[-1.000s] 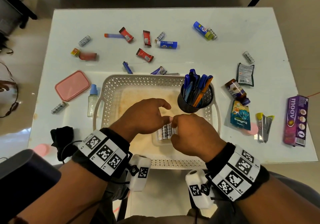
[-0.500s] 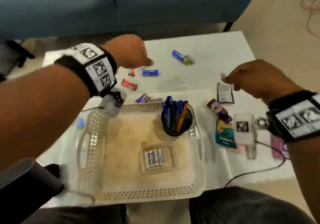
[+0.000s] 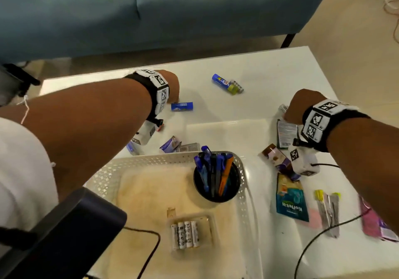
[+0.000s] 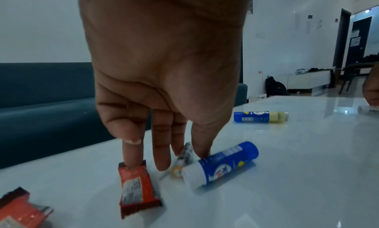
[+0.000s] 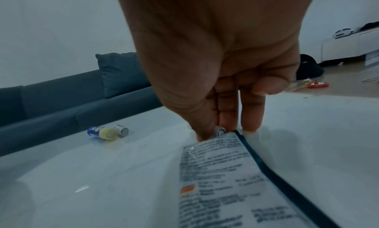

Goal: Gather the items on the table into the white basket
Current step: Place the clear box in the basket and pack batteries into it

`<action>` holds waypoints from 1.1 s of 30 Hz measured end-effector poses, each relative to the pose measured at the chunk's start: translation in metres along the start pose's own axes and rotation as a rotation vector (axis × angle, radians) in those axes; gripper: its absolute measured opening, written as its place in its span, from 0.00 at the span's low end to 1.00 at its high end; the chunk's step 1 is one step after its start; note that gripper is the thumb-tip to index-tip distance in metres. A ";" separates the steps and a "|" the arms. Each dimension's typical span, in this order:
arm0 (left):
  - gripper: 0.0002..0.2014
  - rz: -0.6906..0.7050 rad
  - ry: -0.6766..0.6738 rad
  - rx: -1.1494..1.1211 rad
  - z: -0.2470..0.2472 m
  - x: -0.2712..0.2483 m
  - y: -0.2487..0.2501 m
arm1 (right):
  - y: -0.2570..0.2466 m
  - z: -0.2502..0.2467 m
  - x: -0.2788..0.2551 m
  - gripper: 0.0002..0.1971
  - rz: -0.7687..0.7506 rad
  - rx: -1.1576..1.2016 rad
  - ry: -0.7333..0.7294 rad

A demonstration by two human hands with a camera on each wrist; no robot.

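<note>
Both hands have come down onto the table [image 3: 269,97] since the earlier frame. The left hand [image 4: 164,79] reaches with straight fingers to a battery [image 4: 184,157] between a red wrapper [image 4: 137,187] and a blue glue stick [image 4: 223,163], not gripping it. The right hand [image 5: 221,66] pinches another battery [image 5: 220,131] beside a sachet [image 5: 231,183]. The white basket [image 3: 244,192] lies near the person, holding a pen cup [image 3: 216,183].

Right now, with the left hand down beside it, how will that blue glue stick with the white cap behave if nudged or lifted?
The blue glue stick lies on its side on the glossy table, so a nudge would probably roll it. Its round, smooth plastic body may slip in a loose grip. It looks rigid and small, likely light. The left hand has fingertips at a battery beside it.
</note>
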State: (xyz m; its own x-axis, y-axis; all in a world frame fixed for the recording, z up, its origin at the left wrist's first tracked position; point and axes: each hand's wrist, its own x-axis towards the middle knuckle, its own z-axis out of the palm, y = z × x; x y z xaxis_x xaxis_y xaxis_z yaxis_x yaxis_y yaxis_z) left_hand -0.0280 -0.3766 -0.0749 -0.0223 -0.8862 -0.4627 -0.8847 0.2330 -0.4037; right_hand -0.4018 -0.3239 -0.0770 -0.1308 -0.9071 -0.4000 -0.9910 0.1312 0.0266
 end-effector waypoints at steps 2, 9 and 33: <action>0.19 0.012 -0.013 -0.001 0.004 0.003 0.008 | -0.002 0.000 0.001 0.20 -0.017 -0.020 0.014; 0.14 -0.021 0.095 -0.289 -0.041 -0.069 -0.009 | -0.020 -0.065 -0.063 0.21 -0.103 0.184 0.281; 0.20 0.013 -0.012 -1.252 0.071 -0.363 0.083 | -0.124 0.083 -0.311 0.10 -0.303 0.160 -0.055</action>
State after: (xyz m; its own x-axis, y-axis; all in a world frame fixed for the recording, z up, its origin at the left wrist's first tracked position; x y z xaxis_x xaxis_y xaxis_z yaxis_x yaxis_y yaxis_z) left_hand -0.0600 -0.0071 0.0033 -0.0359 -0.8814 -0.4710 -0.7193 -0.3044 0.6245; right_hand -0.2363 -0.0249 -0.0319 0.1749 -0.8919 -0.4170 -0.9669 -0.0757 -0.2436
